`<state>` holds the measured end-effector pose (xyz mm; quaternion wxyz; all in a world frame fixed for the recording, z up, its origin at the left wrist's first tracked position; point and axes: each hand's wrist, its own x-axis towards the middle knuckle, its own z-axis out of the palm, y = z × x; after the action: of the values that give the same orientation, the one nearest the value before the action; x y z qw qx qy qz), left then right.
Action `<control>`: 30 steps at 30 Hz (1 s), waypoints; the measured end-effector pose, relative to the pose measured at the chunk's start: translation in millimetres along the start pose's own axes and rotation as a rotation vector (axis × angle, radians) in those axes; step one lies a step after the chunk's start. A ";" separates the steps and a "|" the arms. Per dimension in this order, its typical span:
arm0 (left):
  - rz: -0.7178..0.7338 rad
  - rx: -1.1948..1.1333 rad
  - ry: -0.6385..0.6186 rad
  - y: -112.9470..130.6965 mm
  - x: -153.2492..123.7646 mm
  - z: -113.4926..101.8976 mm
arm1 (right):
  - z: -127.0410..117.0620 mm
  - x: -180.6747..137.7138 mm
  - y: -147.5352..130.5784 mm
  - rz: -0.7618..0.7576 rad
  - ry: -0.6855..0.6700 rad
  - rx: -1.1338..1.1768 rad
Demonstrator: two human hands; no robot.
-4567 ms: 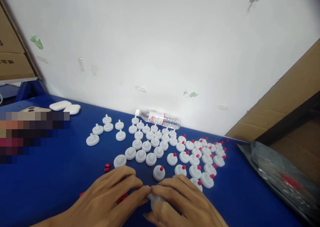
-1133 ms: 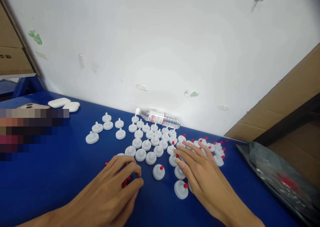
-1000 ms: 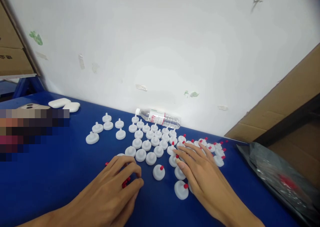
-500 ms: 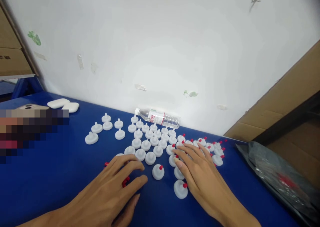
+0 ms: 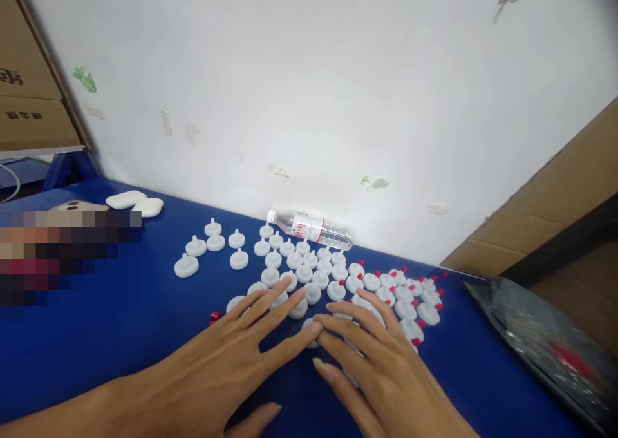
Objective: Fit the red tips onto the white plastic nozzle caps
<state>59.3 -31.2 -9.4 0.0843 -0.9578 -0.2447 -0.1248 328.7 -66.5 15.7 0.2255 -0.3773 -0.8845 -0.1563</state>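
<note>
Two open hands spread over small white plastic caps on a blue table

The left hand (image 5: 226,367) and right hand (image 5: 386,373) lie flat with fingers splayed, gripping nothing. Their forefingers meet at one white cap (image 5: 307,325), front and centre on the table (image 5: 120,335). It looks like a light, rigid moulded disc with a short nozzle, smooth and likely to skate. Pinching the domed rim from the sides seems the surest hold. Plain caps (image 5: 294,260) cluster just behind, red-tipped caps (image 5: 404,309) spread to the right, and loose red plugs (image 5: 215,315) lie by the left hand. A clear, ribbed water bottle (image 5: 316,228) lies against the white wall (image 5: 313,90).
</note>
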 end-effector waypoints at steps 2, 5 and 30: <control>0.002 -0.058 -0.031 -2.0 0.3 1.1 | 3.0 -1.2 3.7 0.014 0.009 -0.009; 0.011 -0.091 -0.014 -2.2 -0.6 2.3 | 5.9 -5.1 10.6 0.068 0.004 -0.031; -0.142 -0.122 0.211 9.9 7.6 7.4 | 15.5 -10.5 -4.5 0.079 -0.131 0.013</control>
<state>72.1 -34.8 -15.3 0.0421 -0.9231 -0.2934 -0.2450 327.4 -68.8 -3.4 0.1756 -0.4199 -0.8828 -0.1164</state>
